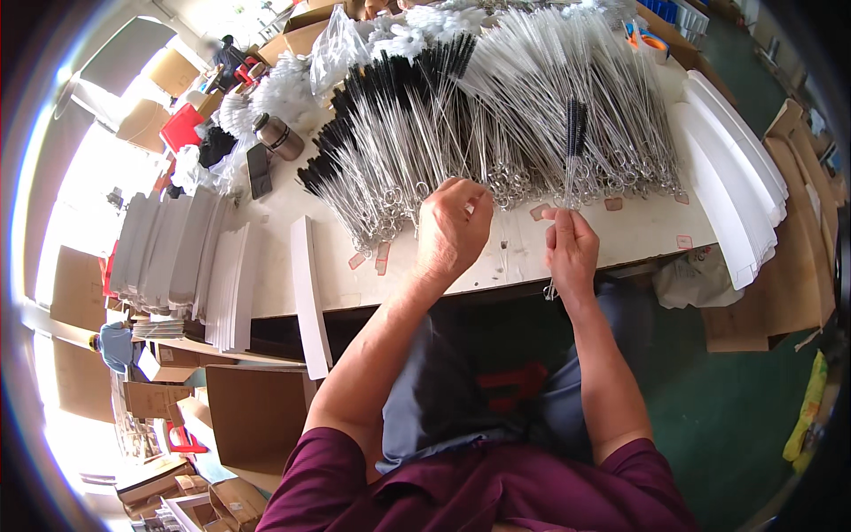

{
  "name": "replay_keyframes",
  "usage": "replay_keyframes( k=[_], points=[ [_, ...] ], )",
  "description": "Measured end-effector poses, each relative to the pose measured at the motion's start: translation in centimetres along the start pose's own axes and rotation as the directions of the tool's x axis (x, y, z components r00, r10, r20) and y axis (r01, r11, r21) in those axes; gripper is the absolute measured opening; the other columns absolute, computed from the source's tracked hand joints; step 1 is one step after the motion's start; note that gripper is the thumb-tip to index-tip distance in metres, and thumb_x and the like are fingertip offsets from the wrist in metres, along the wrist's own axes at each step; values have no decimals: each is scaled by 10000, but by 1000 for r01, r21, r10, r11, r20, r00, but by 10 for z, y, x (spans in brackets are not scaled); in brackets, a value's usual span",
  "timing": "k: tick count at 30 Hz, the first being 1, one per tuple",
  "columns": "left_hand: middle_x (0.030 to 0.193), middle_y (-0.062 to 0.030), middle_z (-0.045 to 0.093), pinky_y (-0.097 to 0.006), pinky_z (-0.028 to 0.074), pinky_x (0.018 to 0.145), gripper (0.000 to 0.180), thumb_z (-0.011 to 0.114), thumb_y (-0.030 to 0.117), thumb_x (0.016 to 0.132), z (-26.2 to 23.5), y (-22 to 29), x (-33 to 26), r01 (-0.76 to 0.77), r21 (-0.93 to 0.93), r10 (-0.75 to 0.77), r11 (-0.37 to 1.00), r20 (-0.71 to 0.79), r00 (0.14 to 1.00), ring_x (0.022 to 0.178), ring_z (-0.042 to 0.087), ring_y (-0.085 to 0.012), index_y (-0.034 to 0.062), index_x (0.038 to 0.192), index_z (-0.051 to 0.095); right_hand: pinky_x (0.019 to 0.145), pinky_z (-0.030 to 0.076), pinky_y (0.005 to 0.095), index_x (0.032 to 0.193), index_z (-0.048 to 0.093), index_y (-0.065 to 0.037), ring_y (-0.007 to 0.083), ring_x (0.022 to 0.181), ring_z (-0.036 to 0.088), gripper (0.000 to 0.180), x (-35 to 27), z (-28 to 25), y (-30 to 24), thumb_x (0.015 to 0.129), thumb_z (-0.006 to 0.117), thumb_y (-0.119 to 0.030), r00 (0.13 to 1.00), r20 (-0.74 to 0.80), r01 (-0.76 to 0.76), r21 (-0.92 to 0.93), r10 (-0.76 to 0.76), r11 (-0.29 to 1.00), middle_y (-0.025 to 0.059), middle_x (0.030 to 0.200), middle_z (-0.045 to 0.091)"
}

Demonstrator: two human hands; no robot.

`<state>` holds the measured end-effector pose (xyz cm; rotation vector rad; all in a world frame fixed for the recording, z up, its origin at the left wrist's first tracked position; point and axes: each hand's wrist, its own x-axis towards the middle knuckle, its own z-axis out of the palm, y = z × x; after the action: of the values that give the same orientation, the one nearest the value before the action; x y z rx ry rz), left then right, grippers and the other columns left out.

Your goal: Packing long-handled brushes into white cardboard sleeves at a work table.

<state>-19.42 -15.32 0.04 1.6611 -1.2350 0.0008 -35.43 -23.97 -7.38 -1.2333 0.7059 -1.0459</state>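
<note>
1. We see our right hand (570, 251) over the near edge of the worktop (620, 232), fingers pinched shut on the wire stem of a black-bristle brush (576, 127). The brush stands roughly upright; bristle end is far from us, over the piled brushes, and the stem's lower end pokes out below the hand.
2. Our left hand (452, 229) is just left of it, apart from the right hand, curled with fingertips at the ring ends of the brush pile. Can't tell if it's got hold of a stem; the fingers are bent, not flat.
3. Wire brushes cover the far worktop: a black-bristle batch (390, 97) on the left, a white-bristle batch (558, 62) centre and right, ring ends all toward us.
4. White card strips (736, 168) are stacked along the right edge, with more white strips (177, 257) on the left side.
5. A metal flask (277, 136) and a dark phone (259, 170) lie left of the black batch.
6. Brown cartons (257, 412) sit on the floor at lower left.
</note>
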Motion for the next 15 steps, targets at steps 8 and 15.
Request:
replay_keyframes(
  k=[8, 15],
  points=[
    [1026, -152, 730, -334, 626, 722, 97, 677, 17, 897, -5, 22, -17, -5, 10, 4, 1000, 87, 996, 859, 747, -259, -40, 968, 712, 475, 342, 226, 997, 707, -23, 33, 523, 425, 333, -2, 2, -5, 1108, 495, -255, 999, -26, -35, -24, 34, 999, -23, 634, 521],
    [1100, -230, 700, -356, 584, 701, 53, 714, -1, 862, -32, 42, -46, -187, 47, 179, 981, 139, 974, 826, 736, -311, -26, 903, 690, 482, 360, 225, 1000, 701, -25, 35, 535, 443, 326, -2, 4, -3, 1104, 499, -258, 999, 8, -46, -36, 46, 998, -23, 647, 530]
  ],
)
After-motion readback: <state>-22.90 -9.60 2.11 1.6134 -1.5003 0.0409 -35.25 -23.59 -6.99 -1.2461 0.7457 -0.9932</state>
